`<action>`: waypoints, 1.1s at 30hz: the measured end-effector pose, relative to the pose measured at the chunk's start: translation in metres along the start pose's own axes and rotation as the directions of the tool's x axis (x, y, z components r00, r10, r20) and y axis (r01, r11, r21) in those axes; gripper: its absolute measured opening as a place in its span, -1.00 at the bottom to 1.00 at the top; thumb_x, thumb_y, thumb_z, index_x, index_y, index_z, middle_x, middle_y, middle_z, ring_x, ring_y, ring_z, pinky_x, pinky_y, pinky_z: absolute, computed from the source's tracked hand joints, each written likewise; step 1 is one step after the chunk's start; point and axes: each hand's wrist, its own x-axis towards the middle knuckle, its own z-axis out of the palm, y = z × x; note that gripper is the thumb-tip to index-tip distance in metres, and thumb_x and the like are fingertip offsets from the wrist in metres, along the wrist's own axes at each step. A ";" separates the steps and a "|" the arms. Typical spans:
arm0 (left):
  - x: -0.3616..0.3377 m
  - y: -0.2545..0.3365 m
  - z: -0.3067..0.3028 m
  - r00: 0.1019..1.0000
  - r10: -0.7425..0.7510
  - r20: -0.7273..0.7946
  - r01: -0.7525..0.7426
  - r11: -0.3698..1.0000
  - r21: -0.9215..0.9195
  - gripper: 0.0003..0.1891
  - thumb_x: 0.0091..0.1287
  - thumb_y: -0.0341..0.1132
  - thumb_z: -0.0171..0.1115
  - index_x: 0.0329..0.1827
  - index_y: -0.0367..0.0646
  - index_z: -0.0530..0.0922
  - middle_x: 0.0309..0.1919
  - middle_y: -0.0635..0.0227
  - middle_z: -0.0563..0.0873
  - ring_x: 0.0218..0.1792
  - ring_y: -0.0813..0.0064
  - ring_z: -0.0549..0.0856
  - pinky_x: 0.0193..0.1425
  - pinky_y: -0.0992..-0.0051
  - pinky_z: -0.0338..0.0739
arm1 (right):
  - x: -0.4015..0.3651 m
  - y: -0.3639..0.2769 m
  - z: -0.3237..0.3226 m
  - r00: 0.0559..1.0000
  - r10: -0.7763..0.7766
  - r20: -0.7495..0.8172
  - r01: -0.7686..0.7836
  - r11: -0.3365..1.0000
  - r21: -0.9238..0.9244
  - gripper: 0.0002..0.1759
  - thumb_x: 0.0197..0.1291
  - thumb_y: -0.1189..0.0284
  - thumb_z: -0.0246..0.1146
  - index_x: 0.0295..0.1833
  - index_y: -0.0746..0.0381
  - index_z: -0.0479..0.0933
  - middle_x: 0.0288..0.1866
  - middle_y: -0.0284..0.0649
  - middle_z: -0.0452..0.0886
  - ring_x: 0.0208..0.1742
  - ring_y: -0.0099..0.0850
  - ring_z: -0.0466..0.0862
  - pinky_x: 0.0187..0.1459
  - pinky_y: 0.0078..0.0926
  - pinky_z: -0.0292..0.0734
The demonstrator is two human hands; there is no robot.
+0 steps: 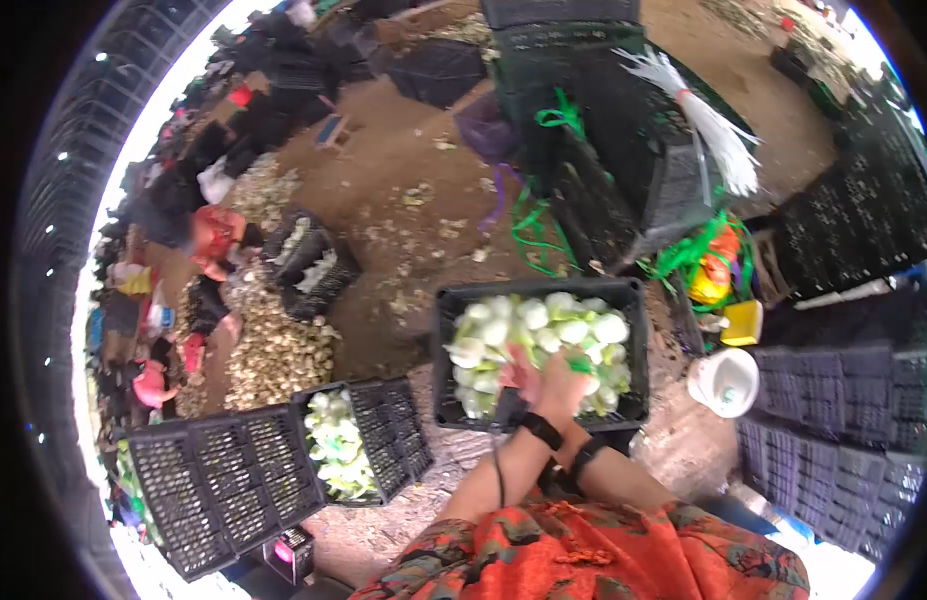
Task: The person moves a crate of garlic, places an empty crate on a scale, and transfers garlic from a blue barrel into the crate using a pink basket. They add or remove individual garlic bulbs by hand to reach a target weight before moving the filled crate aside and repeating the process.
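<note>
In the head view, a black plastic crate [443, 345] in front of me holds white, round vegetables with pale green stalks [533, 314]. My forearms cross at the crate's near side. My left hand [561, 385] lies over the vegetables right of centre, its fingers curled by a small bright green piece [580, 362]; what that piece is, I cannot make out. My right hand [520, 372], passing beneath the left wrist, is among the vegetables to the left. Its fingers are blurred. Both wrists wear dark bands, and a thin cord runs along the left forearm.
Stacked black crates [253, 480] stand at left, one with similar vegetables [339, 450]. A white bucket [723, 383] and yellow container [742, 324] are at right. Ahead, white strips [698, 120] lie on dark crates. Other people [215, 235] work near a vegetable pile [273, 345].
</note>
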 end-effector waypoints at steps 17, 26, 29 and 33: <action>0.021 -0.043 -0.027 0.692 -0.609 0.387 0.659 0.314 -0.683 -0.64 0.41 -0.05 0.11 -0.15 -0.25 0.44 -0.68 0.59 0.27 -0.68 0.66 0.28 -0.60 0.64 0.21 | -0.052 -0.190 -0.056 0.839 0.323 -0.439 -0.460 0.851 -0.253 -0.61 0.19 0.37 0.10 -0.66 0.00 0.16 -0.76 -0.50 0.07 -0.79 -0.61 0.05 -0.72 -0.59 -0.09; 0.003 -0.048 0.017 0.976 -0.110 -0.191 0.120 0.992 0.043 -0.85 0.42 -0.25 0.00 -0.23 -0.09 0.49 -0.62 0.51 0.40 -0.55 0.63 0.39 -0.47 0.54 0.35 | -0.024 -0.121 0.063 0.921 0.363 0.144 0.372 -0.703 -0.607 -0.85 -0.14 0.37 0.19 -0.51 0.19 0.64 -0.49 -0.07 0.63 -0.35 -0.07 0.67 -0.35 -0.15 0.55; 0.001 -0.034 0.027 0.962 -0.075 -0.261 0.060 0.996 -0.062 -0.76 0.43 -0.16 -0.01 -0.23 -0.12 0.50 -0.63 0.51 0.43 -0.57 0.60 0.40 -0.48 0.53 0.32 | -0.031 -0.130 0.073 0.853 0.519 0.060 0.475 -0.723 -0.501 -0.83 -0.06 0.42 0.16 -0.41 0.22 0.65 -0.44 -0.04 0.64 -0.30 -0.09 0.69 -0.30 -0.14 0.58; -0.011 0.035 0.040 0.944 -0.133 -0.303 -0.062 0.828 -0.557 -0.65 0.45 -0.04 -0.02 -0.24 -0.16 0.53 -0.63 0.51 0.46 -0.58 0.55 0.41 -0.49 0.51 0.29 | -0.068 -0.189 0.098 0.951 0.297 0.081 0.233 -0.519 -0.822 -0.38 0.18 0.26 0.15 0.36 0.14 0.23 -0.48 -0.02 0.63 -0.42 -0.15 0.68 -0.38 -0.19 0.56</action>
